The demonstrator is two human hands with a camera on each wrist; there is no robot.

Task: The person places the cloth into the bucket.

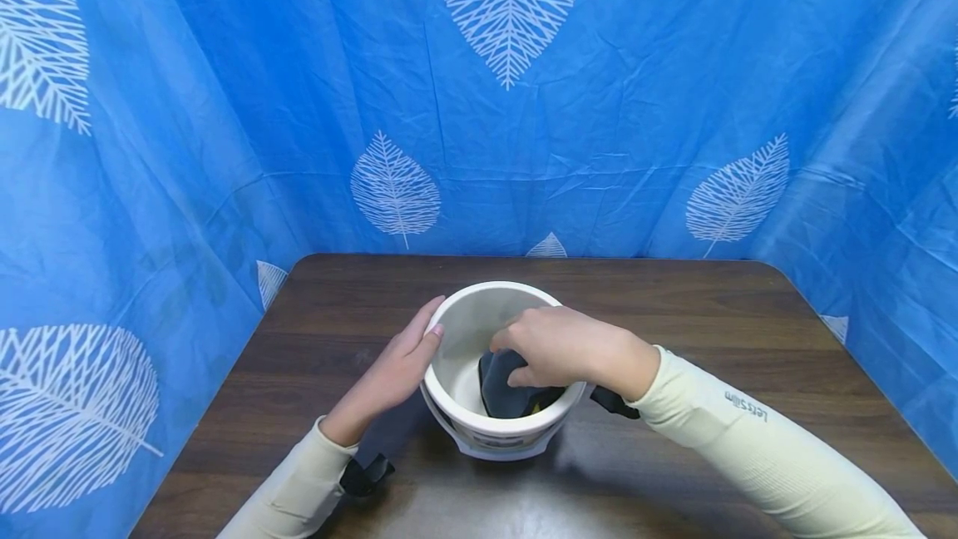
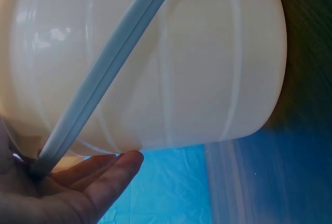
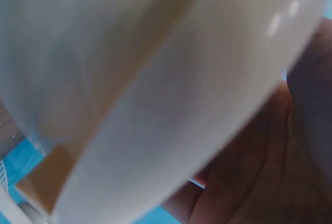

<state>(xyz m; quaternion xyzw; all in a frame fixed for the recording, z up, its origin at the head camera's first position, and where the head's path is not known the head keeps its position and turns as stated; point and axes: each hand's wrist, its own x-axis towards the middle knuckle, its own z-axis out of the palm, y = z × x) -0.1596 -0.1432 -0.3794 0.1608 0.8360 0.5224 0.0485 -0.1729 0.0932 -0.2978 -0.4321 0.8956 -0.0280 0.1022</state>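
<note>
A white bucket [image 1: 464,385] with a pale handle [image 2: 116,50] stands on the brown table. My left hand [image 1: 400,364] holds it at its left side, thumb at the rim and fingers along the outer wall, as the left wrist view also shows. My right hand [image 1: 561,346] reaches over the right rim into the bucket. Its bent fingers and thumb grip a dark grey, smooth-looking object [image 1: 505,393] low inside; its kind does not show. In the right wrist view the bucket's rim [image 3: 171,110] covers the fingertips.
A dark wooden table [image 1: 674,306] with rounded far corners carries the bucket. Blue curtains [image 1: 599,106] with white leaf prints hang behind it and at both sides. Something black with a bit of yellow [image 1: 535,407] shows beside the grey object in the bucket.
</note>
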